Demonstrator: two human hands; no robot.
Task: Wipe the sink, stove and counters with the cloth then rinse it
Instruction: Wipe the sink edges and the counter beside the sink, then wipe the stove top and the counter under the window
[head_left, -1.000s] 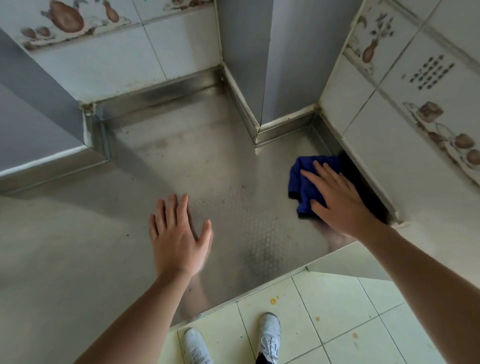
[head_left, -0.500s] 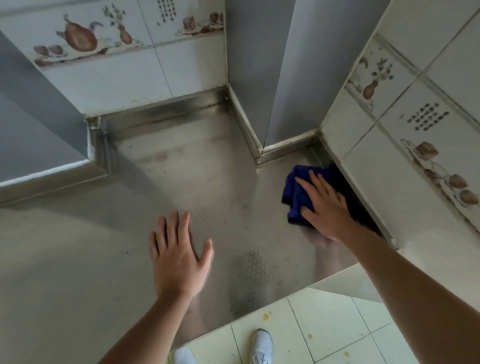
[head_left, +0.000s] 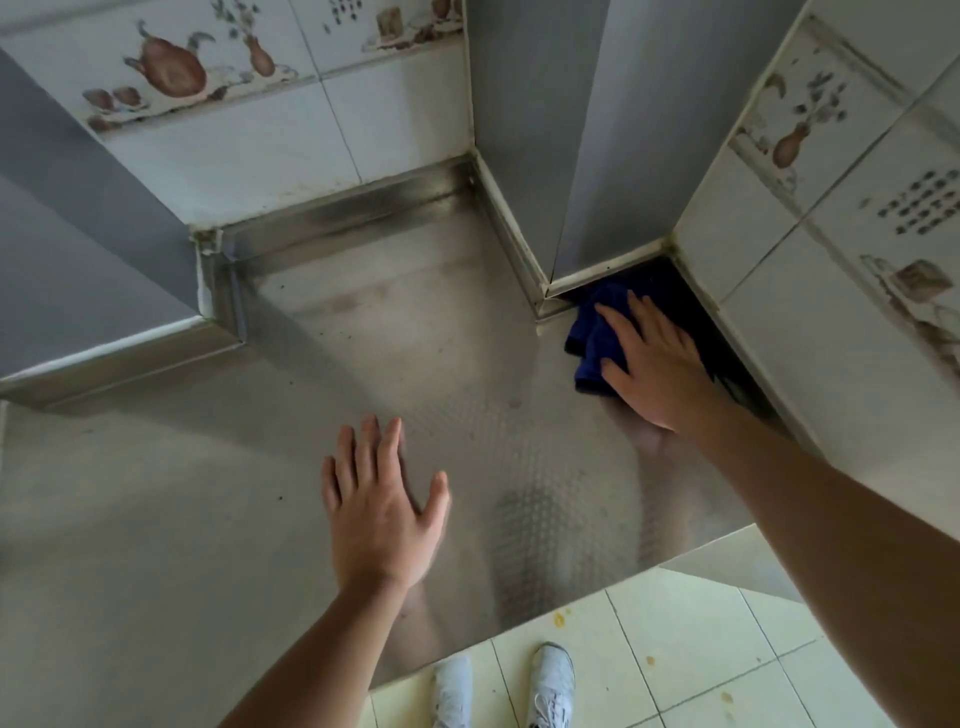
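1. Two bare hands are out over our dull stainless-steel counter (head_left: 218, 519), a wide, flat sheet with a fine raised dimple pattern in its middle and low folded steel upstands along the walls.
2. Glossy white wall tiles (head_left: 395, 119) printed with brown jugs and fruit stand behind it and to the right, and a smooth grey boxed column (head_left: 571, 130) juts into the counter between them.
3. Pale green square floor tiles (head_left: 691, 623) lie below the counter's front edge, flecked with yellow spots, with the toes of our white sneakers (head_left: 550, 680) on them.
4. Our dark blue, soft, bunched cloth (head_left: 595, 332) is folded into thick rumpled layers, deep blue on its lit side and nearly black where it runs into shadow.
5. It lies on the counter in the narrow corner between the grey column and the right-hand tiled wall, its far edge right up against the column's base.
6. Its long axis runs from the front edge of the counter back into that corner, slanting slightly rightward.
7. Our right hand (head_left: 657, 374) presses flat on the cloth, fingers straight and spread, pointing up and to the left.
8. Our left hand (head_left: 382, 512) is relaxed and grasps nothing, palm down over the dimpled steel with fingers extended; we cannot tell whether it touches the surface.
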